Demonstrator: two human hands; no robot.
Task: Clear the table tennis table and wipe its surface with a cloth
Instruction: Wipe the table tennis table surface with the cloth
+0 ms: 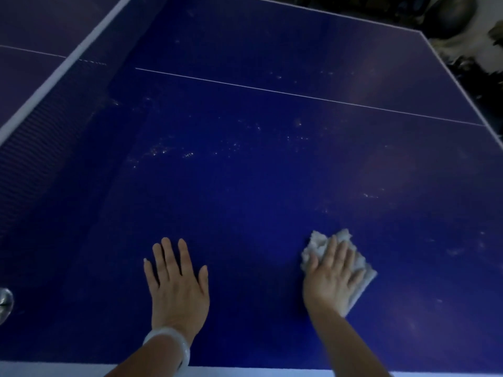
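- The table (pixel 258 172) is a dark blue table tennis table, seen from its near edge, which is marked by a white border strip.
- A thin white centre line (pixel 299 93) is drawn across the surface from left to right.
- The net (pixel 40 148) is stretched along the left side, with a white band along its top.
- The left hand (pixel 178 287) is laid flat on the table, palm down, fingers straight and slightly spread; nothing is held.
- A pale bangle (pixel 170 345) is worn on the left wrist.
- The cloth (pixel 317 244) is a pale, crumpled piece, located on the table near the front edge, right of centre.
- The right hand (pixel 330 278) is pressed flat on the cloth, fingers extended over it; the cloth protrudes beyond the fingertips and on both sides of the hand.
- Scattered pale specks (pixel 163 152) are visible on the surface beyond the hands; dust or droplets cannot be distinguished in the dim view.
- A rounded metallic object (pixel 5 300) is partly visible at the left edge.
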